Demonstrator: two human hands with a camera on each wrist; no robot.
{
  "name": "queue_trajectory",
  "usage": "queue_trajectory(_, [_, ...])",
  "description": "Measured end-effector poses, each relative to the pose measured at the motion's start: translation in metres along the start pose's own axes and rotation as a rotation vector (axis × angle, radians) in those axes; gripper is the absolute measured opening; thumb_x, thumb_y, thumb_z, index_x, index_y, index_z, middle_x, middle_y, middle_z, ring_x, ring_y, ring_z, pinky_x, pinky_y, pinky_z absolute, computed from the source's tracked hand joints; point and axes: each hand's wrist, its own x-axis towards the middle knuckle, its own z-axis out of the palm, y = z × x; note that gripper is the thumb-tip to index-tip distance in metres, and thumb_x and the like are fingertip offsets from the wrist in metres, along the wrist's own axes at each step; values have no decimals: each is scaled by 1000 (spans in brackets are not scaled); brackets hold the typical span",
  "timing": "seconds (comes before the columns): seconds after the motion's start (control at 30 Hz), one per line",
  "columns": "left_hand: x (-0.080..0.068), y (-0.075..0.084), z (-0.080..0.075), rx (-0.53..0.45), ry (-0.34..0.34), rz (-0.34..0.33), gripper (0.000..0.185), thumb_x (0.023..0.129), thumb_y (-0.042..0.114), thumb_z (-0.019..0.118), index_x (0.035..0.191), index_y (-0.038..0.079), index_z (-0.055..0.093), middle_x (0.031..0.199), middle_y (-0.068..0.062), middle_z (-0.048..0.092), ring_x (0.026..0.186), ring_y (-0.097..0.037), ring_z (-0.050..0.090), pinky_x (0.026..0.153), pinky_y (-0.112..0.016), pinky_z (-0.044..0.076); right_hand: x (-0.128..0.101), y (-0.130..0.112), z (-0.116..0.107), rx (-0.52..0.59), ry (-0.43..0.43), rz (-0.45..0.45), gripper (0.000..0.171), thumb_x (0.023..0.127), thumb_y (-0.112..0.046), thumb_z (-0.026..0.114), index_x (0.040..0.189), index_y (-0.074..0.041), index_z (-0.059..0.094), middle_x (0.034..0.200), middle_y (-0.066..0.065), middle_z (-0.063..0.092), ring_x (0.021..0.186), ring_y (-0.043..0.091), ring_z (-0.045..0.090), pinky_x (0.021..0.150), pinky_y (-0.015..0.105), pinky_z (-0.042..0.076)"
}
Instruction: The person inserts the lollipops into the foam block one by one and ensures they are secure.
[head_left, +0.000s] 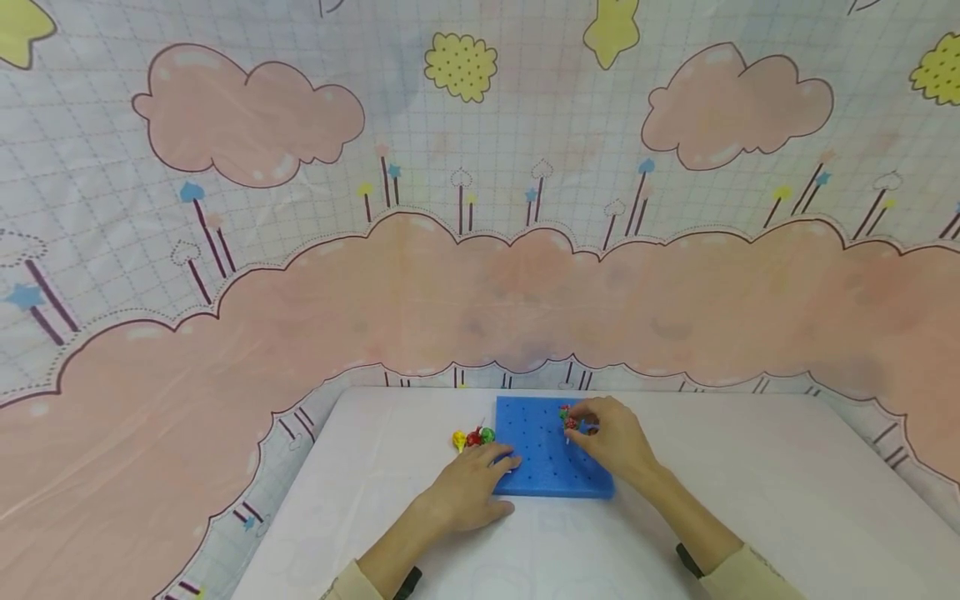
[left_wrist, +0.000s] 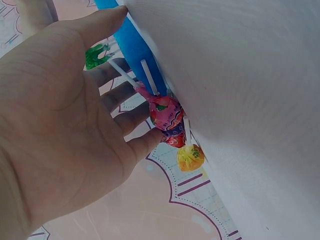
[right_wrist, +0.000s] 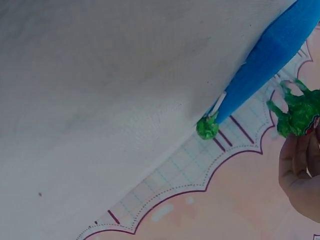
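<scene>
1. Two hands are at work on a blue foam board [head_left: 551, 454] lying flat on a white table [head_left: 750, 500].
2. The right hand [head_left: 611, 437] is over the board's far right part, at about one o'clock from the board's middle. Its fingertips are curled in a pinch round a wrapped lollipop [head_left: 570, 419] with red and green in the wrapper. The right wrist view shows the green twist of wrapper [right_wrist: 295, 112] just above the fingers [right_wrist: 297, 165].
3. Which way that lollipop's stick runs I cannot tell; the hand covers it.
4. The left hand [head_left: 472, 487] lies with straight, relaxed fingers, gripping nothing, its fingertips resting on the board's near left edge at about eight o'clock.
5. Just beyond the left fingertips, touching the board's left edge at nine o'clock, three loose lollipops [head_left: 472, 437] lie in a row on the table: yellow, red, green. In the left wrist view their white sticks [left_wrist: 150, 77] run roughly along the board's edge, heads pointing away from it.
6. The board has a grid of small holes.
7. Behind the table hangs a cloth printed with pink clouds [head_left: 480, 308].
</scene>
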Motion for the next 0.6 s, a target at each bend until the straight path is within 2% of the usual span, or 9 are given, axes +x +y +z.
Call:
queue_trajectory(0.27, [1, 0, -1, 11, -10, -16, 67, 97, 48, 71, 154, 21, 52, 161, -3, 46, 152, -26, 39, 124, -50, 33, 1, 1, 0, -44, -11, -16, 20, 85, -18, 88, 102, -12, 80, 96, -1, 69, 93, 25, 64, 75, 30, 60])
queue_trajectory(0.6, [2, -1, 0, 5, -16, -13, 67, 97, 49, 72, 154, 21, 53, 161, -3, 46, 152, -26, 39, 123, -51, 33, 2, 3, 2, -65, -15, -50, 20, 84, -19, 89, 102, -13, 80, 98, -1, 73, 95, 26, 63, 74, 27, 59])
